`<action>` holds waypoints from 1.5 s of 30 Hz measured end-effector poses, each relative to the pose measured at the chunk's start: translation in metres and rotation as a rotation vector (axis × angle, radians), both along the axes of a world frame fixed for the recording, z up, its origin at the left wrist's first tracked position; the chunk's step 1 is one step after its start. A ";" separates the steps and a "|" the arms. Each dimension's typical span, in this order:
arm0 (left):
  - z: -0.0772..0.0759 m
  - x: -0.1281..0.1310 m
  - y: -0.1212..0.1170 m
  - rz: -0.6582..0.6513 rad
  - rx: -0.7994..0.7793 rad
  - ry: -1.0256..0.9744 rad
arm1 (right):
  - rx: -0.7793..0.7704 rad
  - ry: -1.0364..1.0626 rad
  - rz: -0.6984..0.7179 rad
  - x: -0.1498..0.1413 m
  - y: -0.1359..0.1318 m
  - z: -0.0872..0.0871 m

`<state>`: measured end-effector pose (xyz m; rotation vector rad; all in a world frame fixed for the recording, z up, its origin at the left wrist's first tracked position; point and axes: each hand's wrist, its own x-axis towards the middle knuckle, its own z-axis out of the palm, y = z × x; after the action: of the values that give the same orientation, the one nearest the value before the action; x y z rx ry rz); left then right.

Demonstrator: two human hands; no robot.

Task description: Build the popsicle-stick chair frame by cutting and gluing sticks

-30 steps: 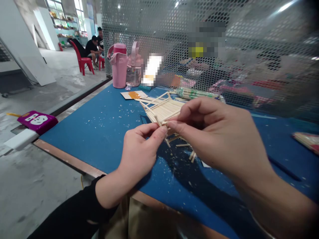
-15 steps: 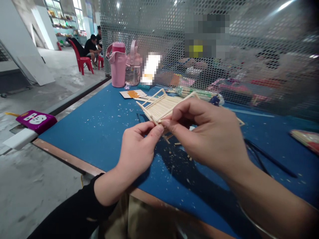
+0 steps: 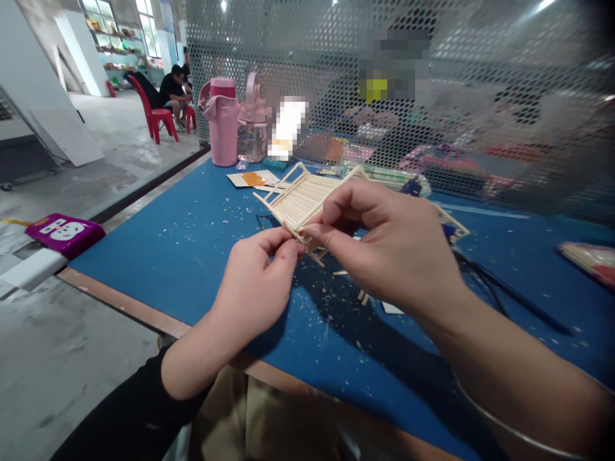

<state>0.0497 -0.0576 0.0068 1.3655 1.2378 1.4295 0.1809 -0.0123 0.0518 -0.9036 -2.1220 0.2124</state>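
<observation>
A small model built of thin pale wooden sticks [image 3: 305, 195] is held above the blue tabletop, its slatted panel tilted up. My left hand [image 3: 257, 278] pinches its near lower corner between thumb and forefinger. Close beside those fingertips, my right hand [image 3: 389, 237] is closed with thumb and forefinger pressed on the same corner. The right hand covers part of the model's right side. Whether a separate small stick sits between the fingertips, I cannot tell.
A pink flask [image 3: 223, 121] and a clear pink-topped bottle [image 3: 253, 125] stand by the perforated metal screen [image 3: 317, 70]. A purple power strip [image 3: 65, 234] sits at the table's left edge. At right lie a dark slim tool [image 3: 523, 298] and a packet [image 3: 589, 262]. Stick scraps are scattered about.
The model and both hands have shifted slightly left in view. My left fingertips have slid a little lower along the corner, and more of the slatted panel shows.
</observation>
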 end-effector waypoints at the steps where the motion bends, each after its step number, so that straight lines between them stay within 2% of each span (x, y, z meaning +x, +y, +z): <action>1: 0.000 -0.001 0.000 -0.009 0.002 0.016 | -0.001 0.000 0.007 0.000 0.001 -0.001; 7: -0.001 -0.001 0.001 -0.013 0.036 0.080 | -0.015 0.010 0.015 0.001 0.004 -0.002; 12: 0.006 -0.005 0.010 0.017 0.114 0.299 | -0.106 0.099 0.012 0.001 0.006 -0.004; 16: 0.020 -0.012 0.033 -0.013 0.203 0.593 | -0.207 0.329 0.007 0.001 0.016 -0.011; 22: 0.039 -0.020 0.078 -0.123 0.371 0.782 | -0.276 0.626 -0.061 0.000 0.043 -0.027; 26: 0.036 -0.016 0.088 -0.168 0.329 0.734 | -0.286 0.713 -0.103 -0.002 0.052 -0.030; 28: 0.027 -0.009 0.085 -0.203 0.268 0.606 | -0.272 0.735 -0.121 -0.003 0.051 -0.031; 32: 0.010 0.006 0.072 -0.188 0.197 0.260 | -0.188 0.735 -0.145 -0.003 0.045 -0.032; 34: 0.006 0.010 0.066 -0.187 0.169 0.199 | -0.142 0.714 -0.148 -0.003 0.040 -0.031; 40: 0.008 0.009 0.056 -0.195 0.283 0.297 | -0.031 0.599 -0.165 0.002 0.023 -0.027; 45: 0.008 0.002 0.058 -0.226 0.304 0.412 | -0.057 0.543 -0.185 0.005 0.017 -0.026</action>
<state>0.0520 0.0002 0.0148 2.0178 1.0945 1.2485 0.1862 0.0052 0.0256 -0.9428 -1.5307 0.3781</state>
